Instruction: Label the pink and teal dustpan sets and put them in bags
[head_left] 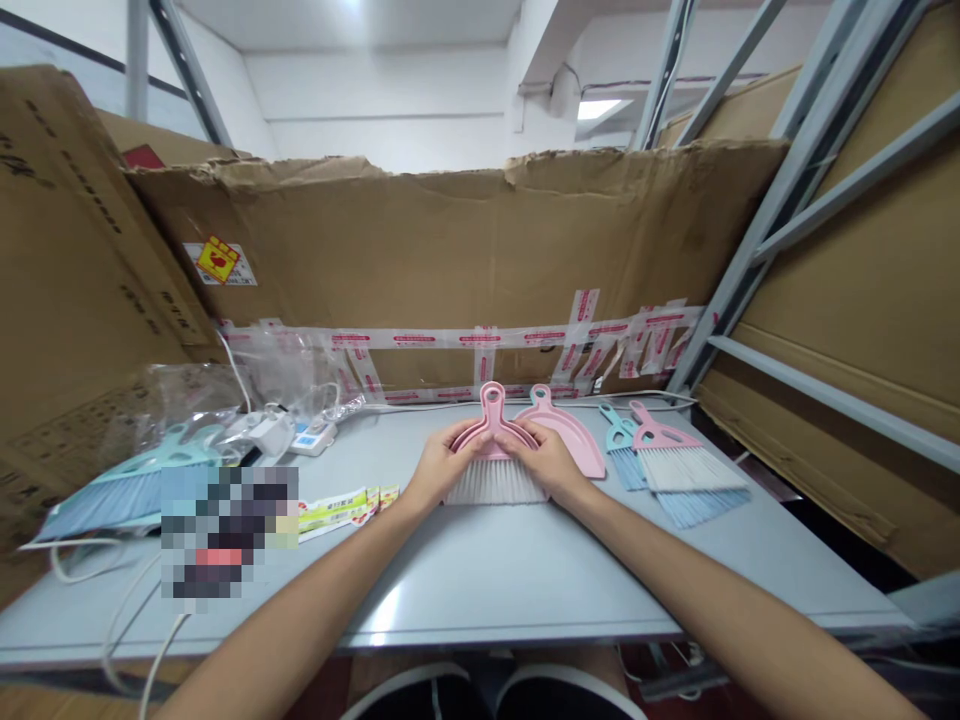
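Observation:
Near the middle of the table, my left hand and my right hand grip a pink hand brush from both sides. Its white bristles point toward me and its looped handle points away. A second pink rim shows around the brush, seemingly a dustpan nested with it. My thumbs lie on the front; the other fingers are mostly hidden behind. Just right of my right hand lies a pink dustpan with a teal handle loop at its top. Farther right are a teal brush and a pink brush, overlapping blue bristles.
On the left lie teal brushes with blue bristles, a pixelated object and yellow-green packets. Behind them are a white power strip and clear plastic bags. A taped cardboard wall and metal shelf posts enclose the table.

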